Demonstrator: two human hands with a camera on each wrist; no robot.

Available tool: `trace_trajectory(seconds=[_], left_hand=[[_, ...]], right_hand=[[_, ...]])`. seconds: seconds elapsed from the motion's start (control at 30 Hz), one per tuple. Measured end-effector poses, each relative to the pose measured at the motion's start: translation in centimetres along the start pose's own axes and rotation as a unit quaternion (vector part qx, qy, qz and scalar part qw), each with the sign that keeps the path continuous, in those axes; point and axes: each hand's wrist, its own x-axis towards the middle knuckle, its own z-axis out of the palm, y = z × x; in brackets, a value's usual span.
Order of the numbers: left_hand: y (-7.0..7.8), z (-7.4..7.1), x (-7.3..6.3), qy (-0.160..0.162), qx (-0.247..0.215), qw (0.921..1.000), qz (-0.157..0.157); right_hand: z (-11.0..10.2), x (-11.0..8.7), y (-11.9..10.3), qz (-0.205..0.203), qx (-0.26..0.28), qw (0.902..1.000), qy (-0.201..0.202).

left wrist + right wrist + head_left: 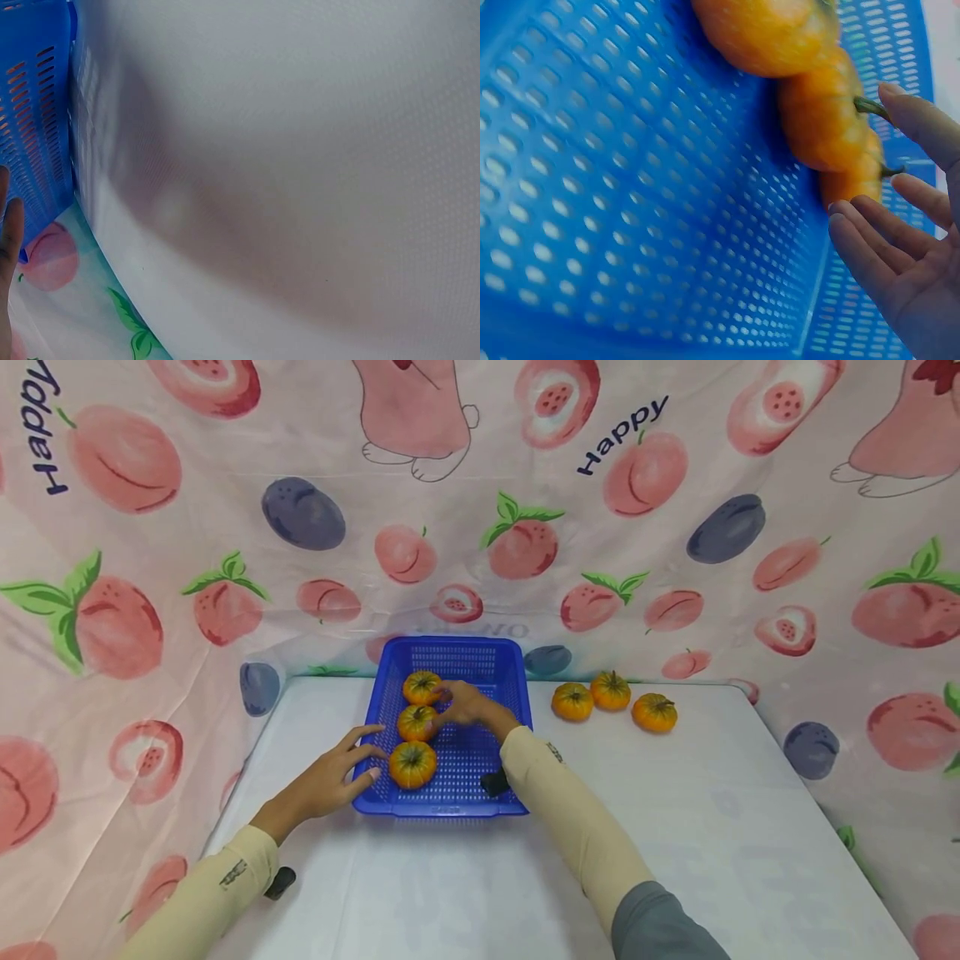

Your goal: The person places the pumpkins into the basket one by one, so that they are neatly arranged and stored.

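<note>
A blue plastic basket (465,810) stands on the table with a column of three small orange pumpkins along its left side. The front pumpkin (412,767), the middle pumpkin (415,724) and the back pumpkin (421,687) sit close together. My right hand (465,703) reaches into the basket beside the back two; in the right wrist view its fingers are spread, with the thumb close to a pumpkin stem (870,107). Whether it touches them is unclear. My left hand (327,781) is at the basket's left rim, fingers spread near the front pumpkin, holding nothing.
Three more pumpkins lie at the back of the white table (675,843), right of the basket: a left one (572,702), a middle one (611,691) and a right one (654,713). A fruit-patterned cloth (465,443) hangs behind the table.
</note>
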Motion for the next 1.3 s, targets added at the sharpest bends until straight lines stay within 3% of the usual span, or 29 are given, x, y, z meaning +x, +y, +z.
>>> trace_trajectory(seconds=[0.37,0.63,0.83,1.3], left_hand=[[0.1,0.1,-0.1,0.001,-0.003,1.0,-0.003],[0.0,0.3,0.0,0.003,0.002,1.0,0.003],[0.0,0.2,0.0,0.004,0.002,1.0,0.002],[0.1,0.2,-0.1,0.001,0.002,1.0,0.001]], right_hand=[[-4.1,-2.5,-0.4,-0.033,0.028,0.998,0.046],[-7.5,-5.5,0.5,-0.071,0.036,0.9928,0.09],[-9.8,-7.6,3.0,-0.053,0.027,0.9876,0.145],[-13.3,-13.3,11.3,0.022,0.04,0.9759,0.213]])
